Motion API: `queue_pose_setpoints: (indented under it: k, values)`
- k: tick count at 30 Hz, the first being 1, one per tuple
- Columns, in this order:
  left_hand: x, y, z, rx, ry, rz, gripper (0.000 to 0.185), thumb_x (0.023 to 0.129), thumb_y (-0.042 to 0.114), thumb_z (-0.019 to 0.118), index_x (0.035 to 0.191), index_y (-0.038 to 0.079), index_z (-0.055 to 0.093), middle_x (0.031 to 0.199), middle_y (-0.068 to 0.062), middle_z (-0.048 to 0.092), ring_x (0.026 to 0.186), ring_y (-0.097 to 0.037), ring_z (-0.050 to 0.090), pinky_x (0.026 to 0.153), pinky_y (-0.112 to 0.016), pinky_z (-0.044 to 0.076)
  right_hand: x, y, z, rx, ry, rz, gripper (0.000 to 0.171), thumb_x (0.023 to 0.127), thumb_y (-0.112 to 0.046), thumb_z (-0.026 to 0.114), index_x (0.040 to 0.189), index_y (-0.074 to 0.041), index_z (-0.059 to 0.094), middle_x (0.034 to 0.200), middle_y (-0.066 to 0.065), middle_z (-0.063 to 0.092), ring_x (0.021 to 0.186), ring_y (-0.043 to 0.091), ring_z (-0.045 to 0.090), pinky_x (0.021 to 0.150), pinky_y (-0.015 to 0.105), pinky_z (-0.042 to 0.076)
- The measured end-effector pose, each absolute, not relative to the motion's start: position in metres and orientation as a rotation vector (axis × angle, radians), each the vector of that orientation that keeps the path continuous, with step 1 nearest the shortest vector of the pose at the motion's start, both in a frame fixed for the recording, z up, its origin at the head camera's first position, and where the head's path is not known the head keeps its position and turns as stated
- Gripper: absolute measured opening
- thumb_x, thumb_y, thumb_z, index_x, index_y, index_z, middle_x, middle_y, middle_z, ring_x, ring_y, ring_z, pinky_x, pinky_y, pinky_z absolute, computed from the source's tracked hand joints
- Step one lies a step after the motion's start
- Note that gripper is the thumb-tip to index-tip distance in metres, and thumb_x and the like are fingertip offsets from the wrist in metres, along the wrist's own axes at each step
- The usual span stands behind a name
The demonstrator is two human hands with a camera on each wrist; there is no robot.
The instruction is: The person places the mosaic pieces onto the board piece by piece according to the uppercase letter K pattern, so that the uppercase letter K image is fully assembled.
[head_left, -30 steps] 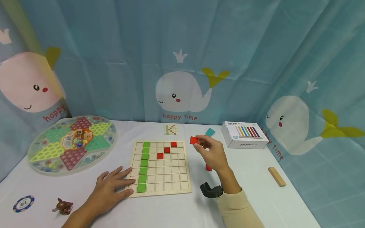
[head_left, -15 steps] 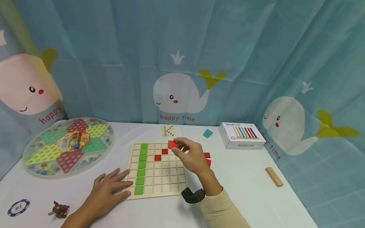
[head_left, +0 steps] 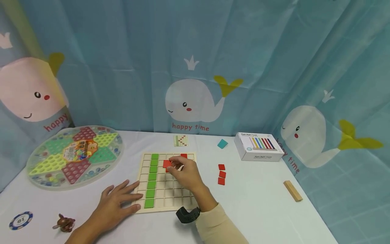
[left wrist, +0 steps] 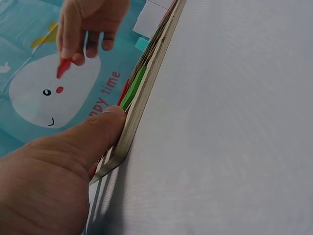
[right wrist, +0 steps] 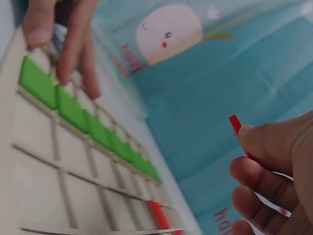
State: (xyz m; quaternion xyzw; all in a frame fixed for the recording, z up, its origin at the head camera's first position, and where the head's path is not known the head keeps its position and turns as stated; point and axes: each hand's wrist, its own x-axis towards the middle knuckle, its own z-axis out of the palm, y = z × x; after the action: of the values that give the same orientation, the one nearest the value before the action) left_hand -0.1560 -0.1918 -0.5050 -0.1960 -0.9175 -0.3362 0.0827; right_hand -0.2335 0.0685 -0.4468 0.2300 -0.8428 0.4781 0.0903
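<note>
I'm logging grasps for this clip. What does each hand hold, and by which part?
The right hand pinches a red tile by its edge, above the board. The left hand holds nothing; it lies flat against the board's corner.

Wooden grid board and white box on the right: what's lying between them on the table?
In the head view, three loose red tiles lie in a short column between the wooden grid board and the white box; a teal tile lies farther back.

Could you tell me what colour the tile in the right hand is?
Red: the tile pinched in the right hand, clearest in the head view.
</note>
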Motion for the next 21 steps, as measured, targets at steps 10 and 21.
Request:
queue_pose_setpoints:
  k: [10,21]
  values:
    - [-0.155,-0.191,-0.506,-0.588,-2.74,-0.971,0.035,0.08,0.047,0.075,0.106,0.023,0.076,0.136,-0.005,0.056,0.131,-0.042,0.037,0.098,-0.068,0.014,-0.237,0.052,-0.485,0.629,-2.707,1.311,0.023,0.087,-0.013,0.073,0.109,-0.008,0.071,0.084,-0.011,0.06,0.077,0.005,0.054,0.069,0.021,0.048]
    - [-0.155,-0.191,-0.506,-0.578,-2.715,-0.973,0.033,0.079,0.044,0.077,0.105,0.024,0.076,0.135,-0.005,0.056,0.13,-0.042,0.037,0.098,-0.067,0.014,-0.236,0.041,-0.495,0.634,-2.774,0.998,0.021,0.086,-0.014,0.073,0.106,-0.007,0.073,0.085,-0.009,0.058,0.08,0.005,0.05,0.07,0.021,0.045]
